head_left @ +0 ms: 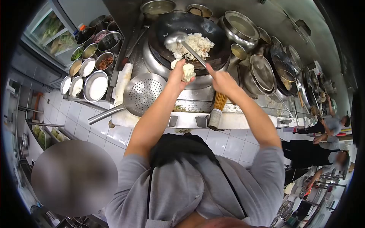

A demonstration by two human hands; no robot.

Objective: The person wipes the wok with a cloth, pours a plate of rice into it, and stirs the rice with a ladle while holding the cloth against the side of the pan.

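Note:
My right hand (225,82) is closed round the handle of a long metal ladle (194,54). The ladle's bowl rests among white rice (199,42) in a large dark wok (161,28) on the stove. At the wok's near rim, my left hand (175,78) grips a bunched, pale yellowish cloth (188,72), with folds of it showing on both sides of my thumb. Below the wok, to the left of my left forearm, lies a perforated metal strainer (144,93). A bundled bamboo brush (219,104) stands under my right wrist.
Metal tubs of ingredients, including a white-filled bowl (98,88), crowd the left side. Pots (243,26) stand behind the wok, and another strainer (262,72) sits to the right. Other people in grey tops and dark aprons (308,152) are at far right.

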